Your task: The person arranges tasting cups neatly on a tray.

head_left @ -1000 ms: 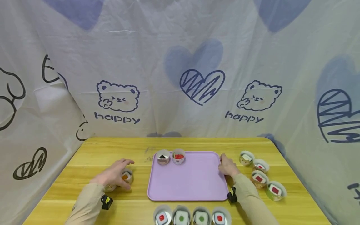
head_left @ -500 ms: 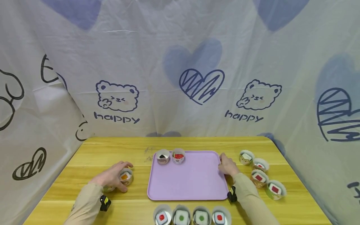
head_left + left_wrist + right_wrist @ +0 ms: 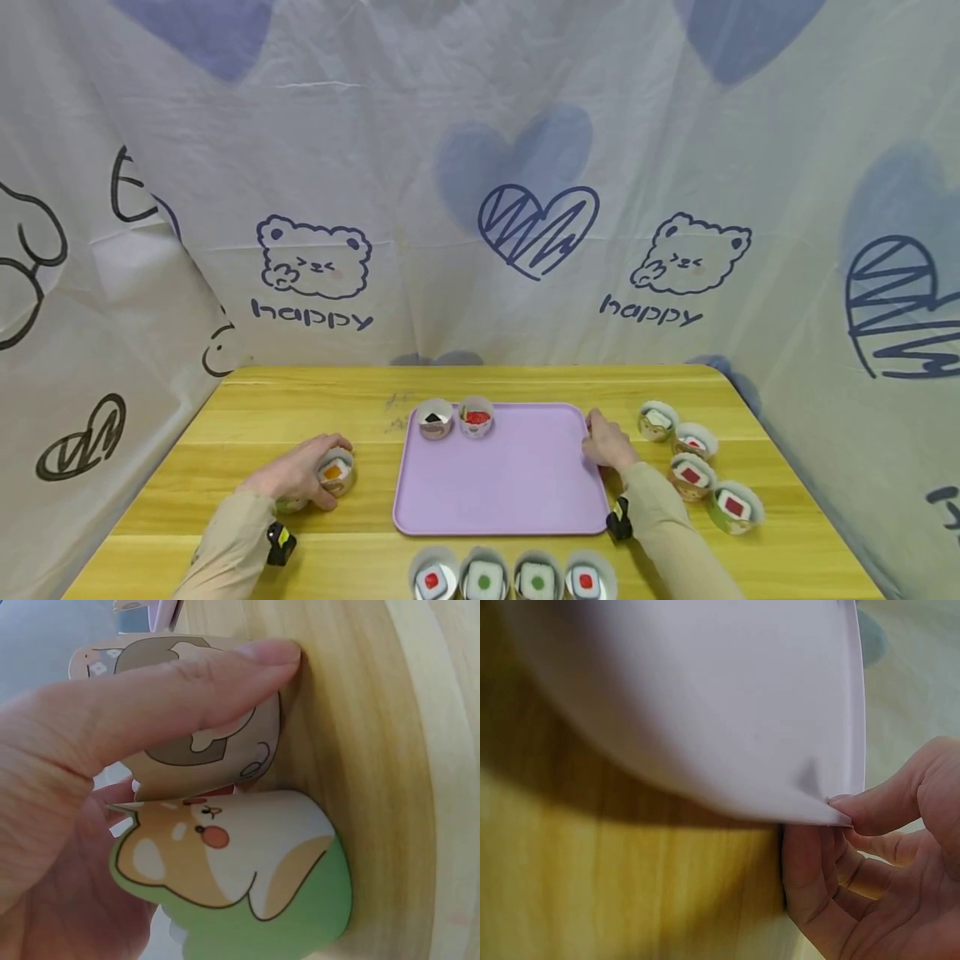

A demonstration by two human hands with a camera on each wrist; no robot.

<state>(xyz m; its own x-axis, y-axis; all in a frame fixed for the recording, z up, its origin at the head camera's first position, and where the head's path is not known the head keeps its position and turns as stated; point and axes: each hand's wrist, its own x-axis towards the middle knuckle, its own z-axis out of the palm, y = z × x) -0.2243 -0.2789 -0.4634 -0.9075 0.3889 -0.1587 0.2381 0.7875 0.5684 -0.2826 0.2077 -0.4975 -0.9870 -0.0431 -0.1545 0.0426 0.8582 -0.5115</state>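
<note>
Curtain (image 3: 420, 167): pale cloth with blue hearts, bear drawings and the word "happy", hanging at twelve o'clock behind the bench and along both sides.
Bench (image 3: 300, 400): yellow wood, its grain running nine to three.
Tray (image 3: 502, 483): lilac, on the bench near the middle, long axis nine to three; a black-topped cup (image 3: 435, 432) and a red-filled cup (image 3: 476, 431) stand at its eleven o'clock corner.
Front row (image 3: 483, 554): four cups at six o'clock from the tray (cut by the lower edge of the head view).
Side cluster (image 3: 688, 492): four cups at three o'clock, near the right sleeve.
Left hand (image 3: 292, 473): at nine o'clock, thumb and fingers curled round the tan cup (image 3: 195, 761).
Right hand (image 3: 609, 443): near three o'clock, fingers pinching the tray's rim; only the right wrist view shows the thumb above and fingers beneath.
Tan cup: upright, mouth upward, well apart from the tray.
Green cup (image 3: 255, 877): just beside the tan one; its dog print shows only from the left wrist (overhead, the hand mostly hides it).
Orange topping (image 3: 332, 472): inside the tan cup, visible only from the head.
</note>
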